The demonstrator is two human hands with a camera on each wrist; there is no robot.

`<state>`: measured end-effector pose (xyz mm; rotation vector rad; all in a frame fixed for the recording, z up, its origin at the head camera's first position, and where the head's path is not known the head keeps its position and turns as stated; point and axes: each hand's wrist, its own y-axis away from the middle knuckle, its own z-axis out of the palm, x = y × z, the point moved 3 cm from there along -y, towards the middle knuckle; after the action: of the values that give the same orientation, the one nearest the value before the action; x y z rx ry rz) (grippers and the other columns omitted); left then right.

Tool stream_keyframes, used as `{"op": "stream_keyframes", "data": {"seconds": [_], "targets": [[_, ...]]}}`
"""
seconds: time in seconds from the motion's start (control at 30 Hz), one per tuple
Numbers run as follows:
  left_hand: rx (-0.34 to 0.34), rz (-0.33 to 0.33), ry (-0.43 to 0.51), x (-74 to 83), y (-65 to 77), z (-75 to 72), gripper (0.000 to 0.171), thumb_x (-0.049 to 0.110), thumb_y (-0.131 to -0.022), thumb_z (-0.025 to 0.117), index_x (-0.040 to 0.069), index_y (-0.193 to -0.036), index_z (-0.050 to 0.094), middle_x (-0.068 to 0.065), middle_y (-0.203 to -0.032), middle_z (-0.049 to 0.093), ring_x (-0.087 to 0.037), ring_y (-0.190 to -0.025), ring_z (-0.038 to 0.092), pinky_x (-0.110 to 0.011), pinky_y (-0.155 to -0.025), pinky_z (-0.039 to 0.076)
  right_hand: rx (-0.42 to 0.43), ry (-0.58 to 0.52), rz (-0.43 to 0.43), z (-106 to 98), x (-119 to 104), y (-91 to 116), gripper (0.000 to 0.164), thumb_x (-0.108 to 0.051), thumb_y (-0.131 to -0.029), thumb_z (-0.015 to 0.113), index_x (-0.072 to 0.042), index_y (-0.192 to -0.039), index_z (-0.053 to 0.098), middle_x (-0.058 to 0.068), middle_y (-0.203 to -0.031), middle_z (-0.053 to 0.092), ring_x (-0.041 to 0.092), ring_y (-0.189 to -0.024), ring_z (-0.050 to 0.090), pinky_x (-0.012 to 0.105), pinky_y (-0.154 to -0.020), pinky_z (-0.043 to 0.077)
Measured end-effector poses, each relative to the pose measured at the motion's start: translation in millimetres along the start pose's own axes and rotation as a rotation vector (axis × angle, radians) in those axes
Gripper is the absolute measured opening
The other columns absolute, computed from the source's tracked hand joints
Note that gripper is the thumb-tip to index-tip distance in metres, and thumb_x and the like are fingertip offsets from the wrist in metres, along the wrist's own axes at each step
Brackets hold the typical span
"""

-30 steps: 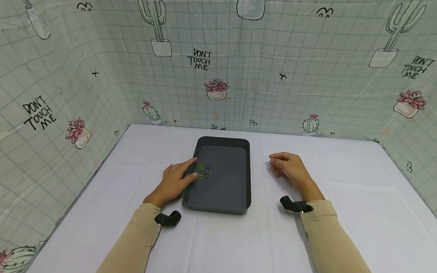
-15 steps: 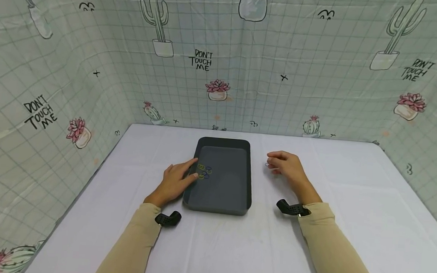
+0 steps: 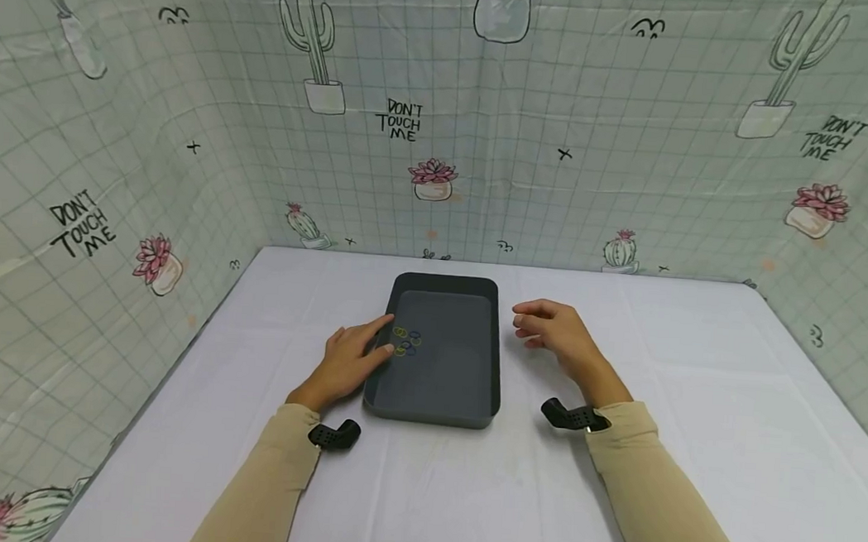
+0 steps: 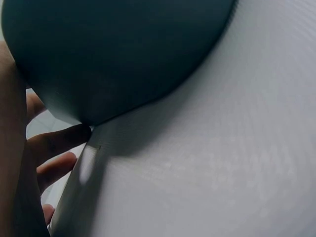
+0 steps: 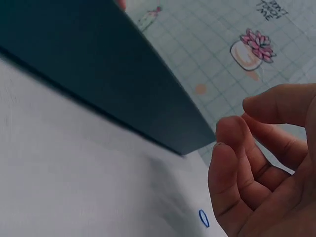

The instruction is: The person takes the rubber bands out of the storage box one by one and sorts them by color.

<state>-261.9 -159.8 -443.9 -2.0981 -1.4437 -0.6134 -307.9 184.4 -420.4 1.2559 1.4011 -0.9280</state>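
Note:
A dark grey rectangular tray (image 3: 453, 372) lies on the white table, with several thin yellow and blue loops (image 3: 405, 342) near its left wall. My left hand (image 3: 349, 361) rests on the tray's left rim, index finger and thumb spread apart and reaching over it. In the left wrist view, another finger (image 4: 64, 140) touches the tray's outside near its base. Right of the tray, my right hand (image 3: 560, 333) hovers above the table, fingers loosely bent and nothing visible between them. Below it, in the right wrist view, a blue loop (image 5: 204, 218) appears to lie on the tablecloth.
A white cloth (image 3: 421, 486) covers the table. Behind and at both sides hangs a grid-patterned curtain (image 3: 526, 102) printed with cacti. A black wrist camera sits on the left wrist (image 3: 334, 435) and another on the right wrist (image 3: 576, 416).
My right hand has moved left toward the tray, and the blue loop that showed by its fingertips is now hidden from the head view. The left hand and tray stay put.

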Motion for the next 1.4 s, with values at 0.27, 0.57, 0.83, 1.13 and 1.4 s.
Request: {"op": "stream_keyframes", "data": {"seconds": [0.27, 0.57, 0.83, 1.13, 1.4], "targets": [[-0.006, -0.004, 0.005, 1.3, -0.8, 0.9, 0.06, 0.04, -0.103, 0.051, 0.018, -0.157, 0.038, -0.011, -0.156, 0.042, -0.037, -0.143, 0.034, -0.063, -0.116, 0.004, -0.034, -0.014, -0.021, 13, -11, -1, 0.039, -0.016, -0.098, 0.063, 0.008, -0.129, 0.06, 0.025, -0.122, 0.062, 0.024, -0.096, 0.066, 0.032, -0.078, 0.057], [-0.011, -0.012, 0.0, 0.3, -3.4, 2.6, 0.06, 0.04, -0.103, 0.05, 0.018, -0.157, 0.037, -0.011, -0.156, 0.041, -0.036, -0.143, 0.034, -0.062, -0.116, 0.003, -0.065, -0.059, -0.052, 35, -30, -7, 0.031, -0.016, -0.096, 0.067, 0.002, -0.122, 0.066, 0.019, -0.114, 0.064, 0.036, -0.102, 0.063, 0.034, -0.077, 0.057], [-0.004, -0.005, -0.008, 0.7, -4.1, 0.6, 0.059, 0.039, -0.103, 0.051, 0.018, -0.157, 0.038, -0.012, -0.156, 0.042, -0.036, -0.143, 0.035, -0.063, -0.116, 0.004, -0.098, -0.043, -0.056, 53, -39, -12, 0.029, -0.017, -0.097, 0.067, -0.001, -0.121, 0.067, 0.023, -0.118, 0.063, 0.034, -0.102, 0.063, 0.033, -0.077, 0.057], [-0.003, -0.006, 0.0, -0.8, -1.8, 2.5, 0.059, 0.039, -0.103, 0.051, 0.018, -0.156, 0.039, -0.012, -0.155, 0.043, -0.036, -0.142, 0.035, -0.062, -0.116, 0.004, -0.119, -0.045, -0.045, 72, -38, -20, 0.028, -0.018, -0.096, 0.068, -0.003, -0.12, 0.069, 0.026, -0.124, 0.062, 0.036, -0.106, 0.065, 0.035, -0.079, 0.057], [-0.005, -0.01, -0.003, 0.3, -1.5, 1.1, 0.059, 0.038, -0.103, 0.051, 0.018, -0.156, 0.039, -0.012, -0.155, 0.043, -0.036, -0.143, 0.035, -0.062, -0.116, 0.004, -0.194, 0.037, -0.026, 93, -39, -28, 0.037, -0.018, -0.095, 0.068, 0.001, -0.127, 0.066, 0.026, -0.121, 0.065, 0.032, -0.099, 0.067, 0.04, -0.08, 0.057]]}}
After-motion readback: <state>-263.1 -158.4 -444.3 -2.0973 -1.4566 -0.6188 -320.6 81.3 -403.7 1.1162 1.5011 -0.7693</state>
